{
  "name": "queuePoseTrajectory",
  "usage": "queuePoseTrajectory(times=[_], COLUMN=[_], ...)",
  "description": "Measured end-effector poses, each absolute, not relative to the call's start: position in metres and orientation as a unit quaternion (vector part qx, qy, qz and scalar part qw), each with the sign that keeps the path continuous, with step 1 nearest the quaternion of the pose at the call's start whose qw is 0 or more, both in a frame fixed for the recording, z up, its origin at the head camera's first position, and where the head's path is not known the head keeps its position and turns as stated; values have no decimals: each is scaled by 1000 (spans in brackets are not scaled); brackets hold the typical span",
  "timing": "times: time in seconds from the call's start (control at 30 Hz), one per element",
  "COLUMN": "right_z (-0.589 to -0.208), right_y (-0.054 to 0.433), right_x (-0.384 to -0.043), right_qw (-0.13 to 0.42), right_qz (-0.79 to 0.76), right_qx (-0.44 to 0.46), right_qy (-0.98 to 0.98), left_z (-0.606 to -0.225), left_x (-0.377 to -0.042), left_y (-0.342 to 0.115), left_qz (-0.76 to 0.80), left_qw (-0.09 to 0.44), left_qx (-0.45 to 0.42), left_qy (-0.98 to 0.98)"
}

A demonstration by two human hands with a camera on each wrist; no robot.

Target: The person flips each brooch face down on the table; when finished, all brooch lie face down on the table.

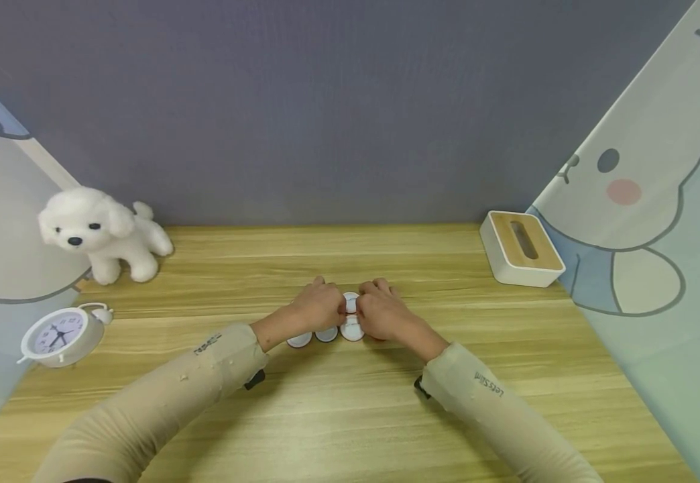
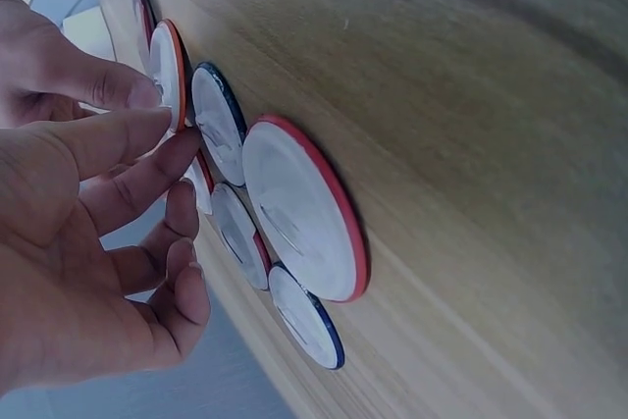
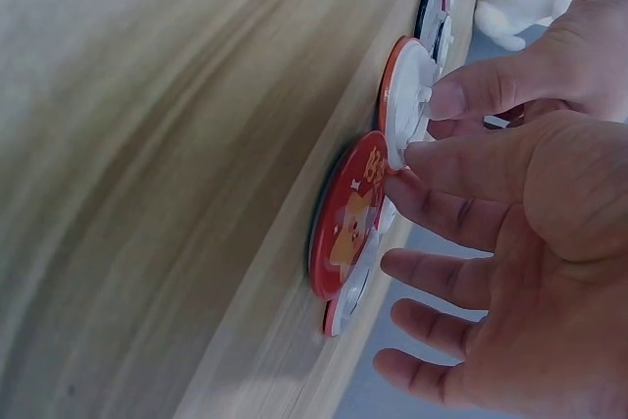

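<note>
Several round pin-back badges lie in a cluster on the wooden table, most showing white backs with metal pins. My left hand (image 1: 322, 306) and right hand (image 1: 381, 313) meet from opposite sides at an orange-edged badge (image 2: 167, 58). In the left wrist view, the left thumb and index fingertips (image 2: 188, 144) pinch at its rim. The right thumb and index finger pinch the rim too, seen in the right wrist view, the other fingers spread loosely. Beside the right fingertips lies a red badge (image 3: 345, 228), its printed star face up. A larger red-edged badge (image 2: 294, 208) lies near the left hand.
At the back left sits a white plush dog (image 1: 105, 231), with a white alarm clock (image 1: 60, 337) in front of it. A white tissue box (image 1: 521, 248) with a wooden top stands at the back right. A grey panel (image 1: 326, 114) borders the table's far edge.
</note>
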State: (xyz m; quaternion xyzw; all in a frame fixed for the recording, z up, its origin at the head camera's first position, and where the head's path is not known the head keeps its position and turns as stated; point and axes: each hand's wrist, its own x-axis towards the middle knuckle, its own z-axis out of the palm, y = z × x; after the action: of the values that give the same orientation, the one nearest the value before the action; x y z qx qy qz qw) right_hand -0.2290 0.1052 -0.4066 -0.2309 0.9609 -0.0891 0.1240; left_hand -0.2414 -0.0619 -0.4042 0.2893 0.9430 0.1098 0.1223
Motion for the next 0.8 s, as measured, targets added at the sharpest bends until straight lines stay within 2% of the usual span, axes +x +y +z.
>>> queuePoseTrajectory(times=[0.2, 0.43, 0.8], right_z=[-406, -394, -396], right_y=[107, 120, 157], right_x=[-231, -232, -214], right_qw=[122, 105, 62], right_qz=[-98, -120, -126], right_qx=[-227, -213, -199], right_qy=[961, 964, 970], left_z=[-404, -397, -392], left_x=[-241, -240, -231], left_y=[-63, -65, -52], left_qz=[117, 128, 131], left_qw=[123, 98, 111], left_qx=[275, 279, 269], left_qy=[946, 947, 948])
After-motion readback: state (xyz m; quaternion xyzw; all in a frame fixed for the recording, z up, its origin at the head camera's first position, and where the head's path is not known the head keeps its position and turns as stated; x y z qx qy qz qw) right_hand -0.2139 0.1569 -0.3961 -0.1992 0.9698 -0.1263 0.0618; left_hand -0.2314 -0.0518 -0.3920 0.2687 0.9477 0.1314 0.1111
